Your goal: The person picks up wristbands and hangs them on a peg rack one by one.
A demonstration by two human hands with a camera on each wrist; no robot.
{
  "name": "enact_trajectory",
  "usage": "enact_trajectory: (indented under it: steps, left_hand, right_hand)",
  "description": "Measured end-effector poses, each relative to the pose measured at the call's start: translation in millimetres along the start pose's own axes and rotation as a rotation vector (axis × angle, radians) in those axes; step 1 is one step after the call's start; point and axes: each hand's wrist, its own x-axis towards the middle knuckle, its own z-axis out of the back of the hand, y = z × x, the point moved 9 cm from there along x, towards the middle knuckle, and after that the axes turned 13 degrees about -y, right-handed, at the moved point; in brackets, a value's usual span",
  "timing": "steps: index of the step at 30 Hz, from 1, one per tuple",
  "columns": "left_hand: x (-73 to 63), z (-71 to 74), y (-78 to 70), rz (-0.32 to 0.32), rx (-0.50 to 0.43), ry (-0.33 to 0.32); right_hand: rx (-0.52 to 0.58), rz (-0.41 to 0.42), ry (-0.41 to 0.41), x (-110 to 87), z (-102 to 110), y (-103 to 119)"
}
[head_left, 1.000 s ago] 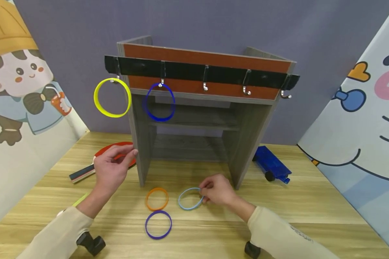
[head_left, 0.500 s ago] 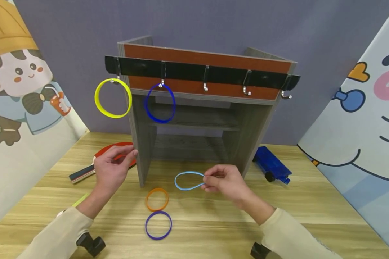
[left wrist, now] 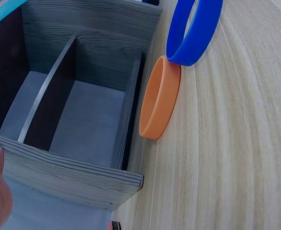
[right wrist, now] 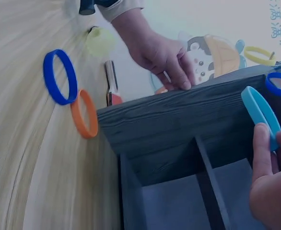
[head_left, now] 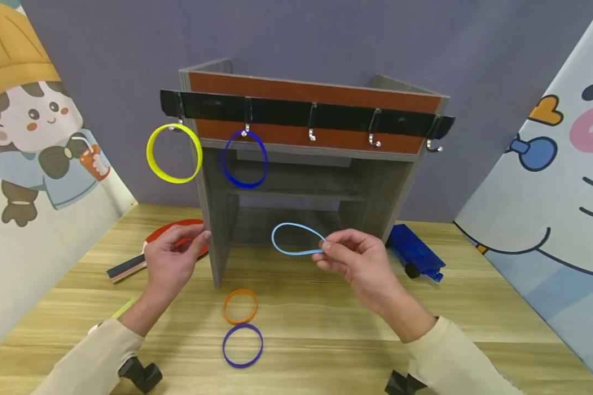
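- The right hand, right of centre in the head view, pinches the light-blue band between thumb and fingers; the loop narrows toward the grip and points left.
- The left hand, left of centre, touches the front edge of the grey shelf unit's side panel with bent fingers; whether it grips that edge, one cannot tell.
- What has just changed: the light-blue band has risen clear of the bench to in front of the lower shelf. It is fully in the right hand's keeping, below the hooks and on none of them.
- At lower centre, the orange band and purple-blue band lie on the bench, touching.
- At upper left, the yellow band and blue band hang on hooks; three bare hooks continue to the right.
- Farther out: a red paddle at left, a blue toy car at right.
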Motion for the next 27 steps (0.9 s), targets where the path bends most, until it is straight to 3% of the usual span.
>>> enact_trajectory:
  steps: [6, 13, 17, 21, 27]
  left_hand:
    - [-0.7, 0.9, 2.0, 0.002, 0.005, -0.005]
    - [-1.7, 3.8, 25.9, 0.009, -0.019, -0.016]
    - [-2.1, 3.5, 30.8, 0.011, -0.050, -0.015]
    - [-2.5, 3.2, 30.0, 0.006, -0.059, -0.011]
    - [-0.7, 0.3, 7.0, -0.003, -0.073, -0.010]
  right_hand:
    - [0.070, 0.080, 0.007, -1.1, -5, 21]
    - [0.185, 0.149, -0.003, -2.1, -9, 50]
    - [0.262, 0.185, 0.018, -2.1, -17, 64]
    - [0.291, 0.216, 0.036, -1.0, -26, 77]
    - [0.322, 0.245, 0.037, 3.2, -35, 89]
